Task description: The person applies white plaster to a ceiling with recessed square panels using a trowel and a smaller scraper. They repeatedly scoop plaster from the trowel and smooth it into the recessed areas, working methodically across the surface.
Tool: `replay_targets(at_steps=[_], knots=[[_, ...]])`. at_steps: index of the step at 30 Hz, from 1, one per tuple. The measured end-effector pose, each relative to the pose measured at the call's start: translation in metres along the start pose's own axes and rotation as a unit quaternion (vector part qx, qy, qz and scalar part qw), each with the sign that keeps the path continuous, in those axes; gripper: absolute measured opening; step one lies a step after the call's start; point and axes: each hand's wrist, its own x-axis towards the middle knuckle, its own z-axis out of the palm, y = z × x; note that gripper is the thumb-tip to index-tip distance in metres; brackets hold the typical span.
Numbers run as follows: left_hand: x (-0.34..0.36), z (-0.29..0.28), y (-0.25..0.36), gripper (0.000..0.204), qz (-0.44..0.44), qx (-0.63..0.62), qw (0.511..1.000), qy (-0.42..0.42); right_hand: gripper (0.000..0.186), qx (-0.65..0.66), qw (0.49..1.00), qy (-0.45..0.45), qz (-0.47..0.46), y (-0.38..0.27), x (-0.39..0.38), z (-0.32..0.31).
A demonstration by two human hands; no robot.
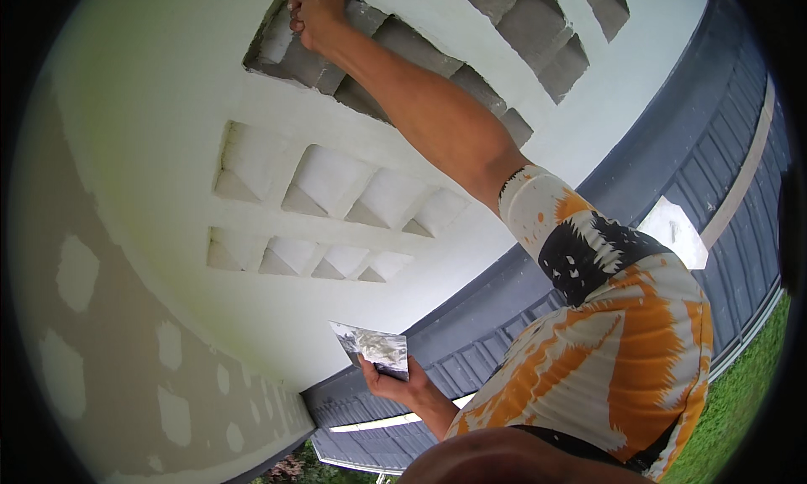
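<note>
1. Left hand (398, 380): fingers closed on flat plate (345, 336), white paste (380, 348) heaped on it.
2. Right hand (318, 15): fingers curled at grey wall recess (307, 63) (can't tell if holding anything).

At eleven o'clock, the bare right hand (318, 17) is over a grey, angular cement recess (304, 66); white, squarish plaster niches (324, 177) (two rows of four) lie toward six from it. Pale, lumpy paste (378, 347) sits on the flat, four-cornered, smooth-faced plate (395, 369) in the bare left hand (395, 389).

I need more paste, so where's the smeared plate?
Head view, lower centre: the plate is in the left hand, below the lower row of white recesses.
</note>
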Motion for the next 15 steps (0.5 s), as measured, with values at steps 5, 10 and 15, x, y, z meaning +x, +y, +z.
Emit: replay_targets(at_steps=[5,10,15], knots=[[-0.006,-0.006,0.009,0.035,0.008,0.002,1.0,0.007,0.01,0.022,0.998,-0.051,-0.012,0.0,-0.028,0.0],[0.011,-0.01,-0.004,0.032,-0.022,-0.004,1.0,-0.008,0.007,-0.104,0.986,-0.037,-0.125,-0.01,-0.056,-0.004],[-0.008,0.005,0.0,0.025,-0.005,-0.002,1.0,0.01,0.008,-0.091,0.991,0.043,-0.089,-0.002,-0.052,0.002]])
